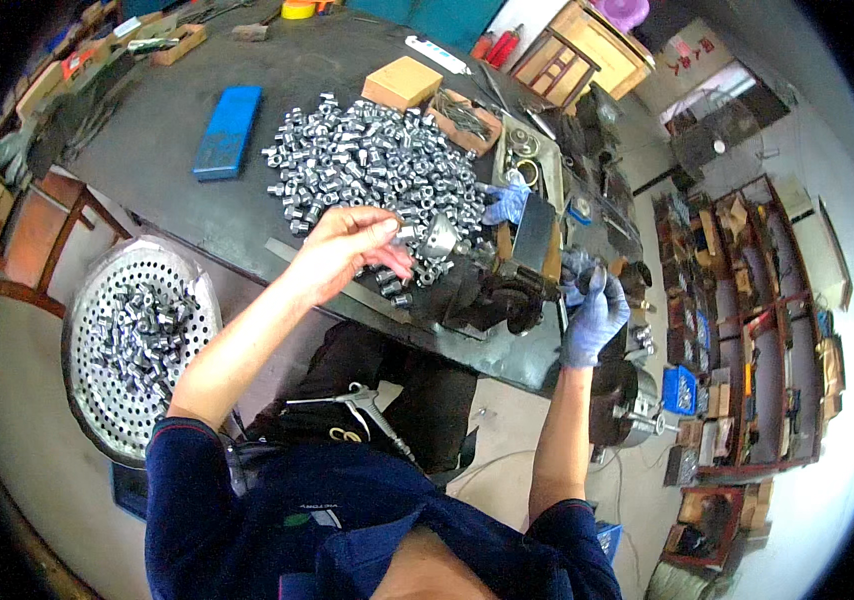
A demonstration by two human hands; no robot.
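Note:
My bare left hand point(347, 248) pinches a small shiny metal fitting point(407, 232) between thumb and fingers. The fitting's far end is at the round metal chuck point(441, 238) of a small bench machine point(507, 298); whether it sits inside cannot be made out. Beyond the hand lies a big heap of similar metal fittings point(367, 160) on the dark workbench point(162, 130). My right hand point(595, 318), in a blue-grey glove, is raised at the machine's right end with its fingers curled by a dark part point(577, 275). What those fingers hold is hidden.
A perforated metal basin point(87, 375) with more fittings stands left of me. On the bench are a blue case point(228, 133), a yellow-brown box point(402, 82) and a crumpled blue glove point(507, 200). An air blow gun point(362, 405) lies at my lap. Shelves point(757, 340) line the right wall.

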